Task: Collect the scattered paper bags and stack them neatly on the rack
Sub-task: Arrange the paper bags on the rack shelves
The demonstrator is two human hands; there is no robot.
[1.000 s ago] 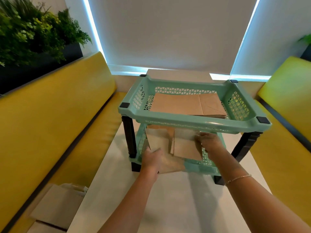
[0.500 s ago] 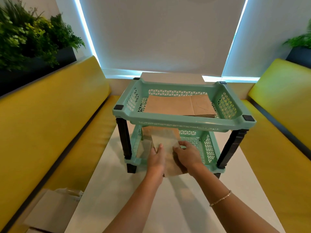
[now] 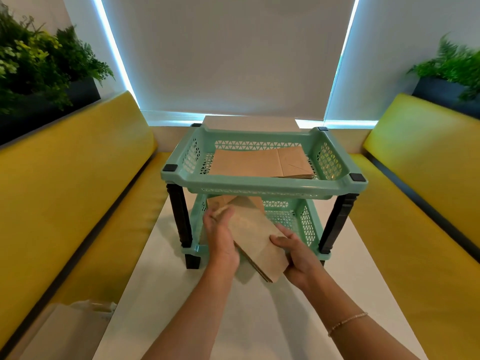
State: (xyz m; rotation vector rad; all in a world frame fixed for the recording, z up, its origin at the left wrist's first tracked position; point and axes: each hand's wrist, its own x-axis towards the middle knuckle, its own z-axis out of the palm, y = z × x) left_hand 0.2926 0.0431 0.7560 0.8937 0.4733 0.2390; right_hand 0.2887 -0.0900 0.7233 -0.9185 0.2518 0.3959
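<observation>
A mint-green two-tier rack (image 3: 259,187) with black legs stands on the white table. Flat brown paper bags (image 3: 249,165) lie stacked in its top tray. Both hands hold a tilted bundle of brown paper bags (image 3: 253,235) at the mouth of the lower tray; its far end reaches in under the top tier. My left hand (image 3: 220,237) grips the bundle's left edge, fingers along its side. My right hand (image 3: 296,255) grips the near right corner, thumb on top. More brown paper shows behind the bundle inside the lower tray.
Yellow padded benches (image 3: 65,190) run along both sides of the table (image 3: 259,320). A pale paper bag (image 3: 67,331) lies on the left bench seat near the bottom edge. Dark planters with green plants (image 3: 39,66) stand behind both benches.
The hands have drawn the loose bags together into one bundle and lifted its near end, turning it slantwise at the front of the lower tray.
</observation>
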